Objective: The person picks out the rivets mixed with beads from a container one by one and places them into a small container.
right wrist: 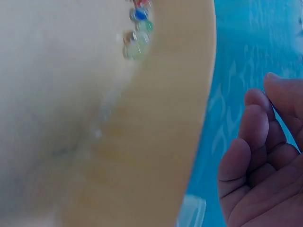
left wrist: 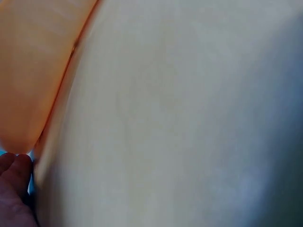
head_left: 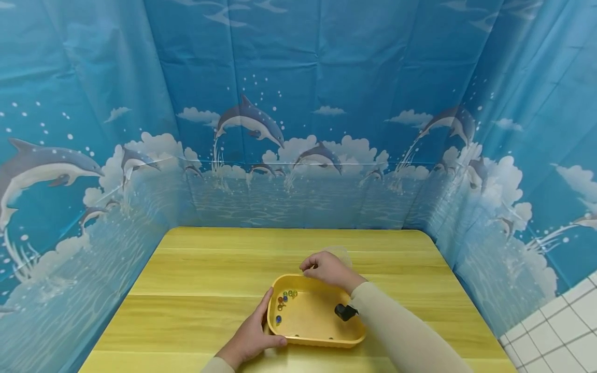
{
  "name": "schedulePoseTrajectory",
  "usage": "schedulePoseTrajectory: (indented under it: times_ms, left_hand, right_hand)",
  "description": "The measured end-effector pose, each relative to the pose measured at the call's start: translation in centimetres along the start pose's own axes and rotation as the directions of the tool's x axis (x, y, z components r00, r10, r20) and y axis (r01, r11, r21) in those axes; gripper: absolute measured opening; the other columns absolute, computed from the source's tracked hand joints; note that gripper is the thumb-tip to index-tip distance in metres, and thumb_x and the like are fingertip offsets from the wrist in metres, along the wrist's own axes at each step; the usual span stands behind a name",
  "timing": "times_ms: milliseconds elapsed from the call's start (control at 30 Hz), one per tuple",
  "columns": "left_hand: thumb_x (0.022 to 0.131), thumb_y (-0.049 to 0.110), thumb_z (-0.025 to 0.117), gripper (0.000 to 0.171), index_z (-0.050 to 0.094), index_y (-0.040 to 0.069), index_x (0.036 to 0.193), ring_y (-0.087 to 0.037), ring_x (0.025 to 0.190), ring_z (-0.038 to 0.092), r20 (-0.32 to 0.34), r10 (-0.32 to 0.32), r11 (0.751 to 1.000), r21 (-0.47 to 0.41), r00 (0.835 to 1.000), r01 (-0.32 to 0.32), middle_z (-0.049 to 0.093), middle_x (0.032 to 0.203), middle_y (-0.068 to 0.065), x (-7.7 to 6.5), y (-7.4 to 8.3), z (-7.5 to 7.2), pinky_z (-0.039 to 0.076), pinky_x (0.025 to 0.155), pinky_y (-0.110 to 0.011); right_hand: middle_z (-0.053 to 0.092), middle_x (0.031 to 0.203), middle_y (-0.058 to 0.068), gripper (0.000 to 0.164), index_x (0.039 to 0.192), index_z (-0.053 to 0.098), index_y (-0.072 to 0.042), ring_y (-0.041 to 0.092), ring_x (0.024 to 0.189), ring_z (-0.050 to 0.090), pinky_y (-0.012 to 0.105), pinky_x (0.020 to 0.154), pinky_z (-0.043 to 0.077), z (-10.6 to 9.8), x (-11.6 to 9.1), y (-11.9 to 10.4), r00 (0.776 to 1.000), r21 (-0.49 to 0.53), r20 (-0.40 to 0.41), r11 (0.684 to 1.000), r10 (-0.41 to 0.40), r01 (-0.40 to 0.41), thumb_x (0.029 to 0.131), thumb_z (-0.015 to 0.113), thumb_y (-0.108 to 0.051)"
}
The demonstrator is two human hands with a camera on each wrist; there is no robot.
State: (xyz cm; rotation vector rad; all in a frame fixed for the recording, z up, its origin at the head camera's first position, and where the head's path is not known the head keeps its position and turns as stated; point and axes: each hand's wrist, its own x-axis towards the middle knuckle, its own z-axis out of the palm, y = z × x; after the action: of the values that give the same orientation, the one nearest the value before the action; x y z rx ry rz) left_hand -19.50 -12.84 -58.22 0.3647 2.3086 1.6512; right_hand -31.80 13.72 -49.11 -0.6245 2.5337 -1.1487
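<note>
A yellow plastic tray (head_left: pixel 317 317) sits near the table's front edge. Glass marbles in green, blue and orange (head_left: pixel 280 300) cluster along its left inner wall; some also show in the right wrist view. My left hand (head_left: pixel 252 329) grips the tray's left end, thumb at the front corner and fingers along the left side. Over the back rim hovers my right hand (head_left: pixel 328 268), fingers bent and thumb close to the fingertips. In the right wrist view that hand (right wrist: pixel 265 165) shows no object, but whatever lies between thumb and forefinger is hidden.
Behind the right hand stands a clear container (head_left: pixel 339 254), partly covered. The yellow wood-grain table (head_left: pixel 205 274) is enclosed by a blue dolphin-print curtain (head_left: pixel 298 202) at the back and sides. A black wrist camera (head_left: pixel 345 312) hangs from the right sleeve over the tray.
</note>
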Motion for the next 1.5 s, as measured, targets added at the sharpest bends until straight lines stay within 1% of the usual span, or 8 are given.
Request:
schedulePoseTrajectory:
  times_ms: [333, 533, 633, 733, 833, 967, 1167, 1500]
  left_hand:
    - [0.079, 0.041, 0.094, 0.132, 0.002, 0.028, 0.172, -0.034, 0.159, 0.032, 0.003, 0.001, 1.0, 0.031, 1.0, -0.002, 0.026, 0.174, -0.013, -0.2, -0.5, 0.0, 0.025, 0.12, -0.016]
    - [0.078, 0.045, 0.093, 0.131, 0.002, 0.032, 0.171, -0.034, 0.159, 0.031, -0.011, 0.015, 0.998, 0.059, 1.0, -0.014, 0.024, 0.175, -0.01, 0.6, -0.4, -0.1, 0.024, 0.128, -0.051]
    - [0.078, 0.044, 0.093, 0.129, 0.003, 0.035, 0.171, -0.034, 0.159, 0.032, -0.029, 0.02, 0.998, 0.063, 0.999, -0.018, 0.026, 0.175, -0.01, 0.9, -0.2, -0.2, 0.023, 0.127, -0.06]
    - [0.078, 0.041, 0.094, 0.127, 0.006, 0.037, 0.17, -0.031, 0.159, 0.032, -0.045, 0.001, 0.999, 0.053, 0.999, 0.001, 0.028, 0.174, -0.008, 0.9, -0.1, -0.1, 0.023, 0.128, -0.053]
    - [0.078, 0.038, 0.095, 0.125, 0.01, 0.037, 0.17, -0.027, 0.159, 0.033, -0.062, -0.015, 1.0, 0.026, 0.998, 0.017, 0.03, 0.174, -0.005, 0.8, 0.0, 0.0, 0.025, 0.125, -0.03]
    - [0.078, 0.035, 0.095, 0.124, 0.011, 0.037, 0.17, -0.026, 0.159, 0.034, -0.079, -0.029, 1.0, -0.002, 0.996, 0.029, 0.029, 0.174, -0.004, 0.7, -0.2, 0.1, 0.024, 0.119, -0.016]
    - [0.081, 0.036, 0.093, 0.122, 0.01, 0.031, 0.171, -0.029, 0.16, 0.032, -0.083, -0.017, 0.999, -0.035, 0.996, 0.014, 0.024, 0.176, -0.006, 0.8, -0.2, 0.1, 0.025, 0.113, -0.006]
    - [0.083, 0.037, 0.091, 0.119, 0.01, 0.03, 0.171, -0.031, 0.16, 0.029, -0.082, 0.003, 0.999, -0.036, 0.997, -0.005, 0.021, 0.177, -0.007, 1.1, -0.3, 0.0, 0.026, 0.117, -0.011]
  right_hand:
    - [0.079, 0.115, 0.002, 0.021, 0.118, 0.08, -0.008, 0.011, 0.098, 0.072, 0.034, 0.084, 0.061, 3.3, 0.0, -0.1, 0.993, -0.023, 0.115, 0.999, -0.039, 0.042, 0.099, 0.074, -0.015]
    - [0.079, 0.111, 0.0, 0.02, 0.118, 0.08, -0.01, 0.012, 0.098, 0.071, 0.036, 0.086, 0.061, 3.6, 0.5, -0.4, 0.987, -0.077, 0.157, 0.996, -0.033, 0.046, 0.099, 0.074, -0.013]
    - [0.079, 0.11, 0.001, 0.021, 0.118, 0.08, -0.009, 0.013, 0.099, 0.071, 0.037, 0.087, 0.061, 3.6, 0.6, -0.6, 0.981, -0.099, 0.188, 0.994, -0.037, 0.056, 0.098, 0.074, -0.012]
    - [0.079, 0.111, 0.002, 0.022, 0.119, 0.08, -0.009, 0.012, 0.099, 0.07, 0.036, 0.088, 0.06, 3.8, 0.8, -0.6, 0.975, -0.105, 0.219, 0.993, -0.03, 0.054, 0.098, 0.074, -0.011]
    - [0.079, 0.111, 0.001, 0.021, 0.118, 0.081, -0.01, 0.011, 0.098, 0.069, 0.036, 0.087, 0.06, 4.0, 0.8, -0.6, 0.976, -0.096, 0.216, 0.995, -0.018, 0.04, 0.098, 0.074, -0.012]
    - [0.079, 0.115, 0.001, 0.021, 0.119, 0.08, -0.01, 0.014, 0.101, 0.07, 0.039, 0.09, 0.06, 3.9, 0.8, -0.4, 0.98, -0.067, 0.197, 0.998, -0.001, 0.014, 0.1, 0.073, -0.015]
    - [0.079, 0.115, 0.002, 0.023, 0.121, 0.079, -0.008, 0.016, 0.104, 0.071, 0.04, 0.093, 0.06, 3.7, 0.8, -0.1, 0.986, -0.063, 0.166, 0.998, 0.023, -0.013, 0.1, 0.073, -0.015]
    - [0.079, 0.113, 0.001, 0.019, 0.116, 0.081, -0.009, 0.013, 0.099, 0.07, 0.039, 0.089, 0.06, 3.9, 0.9, 0.2, 0.985, -0.052, 0.174, 0.999, 0.023, -0.014, 0.099, 0.074, -0.014]
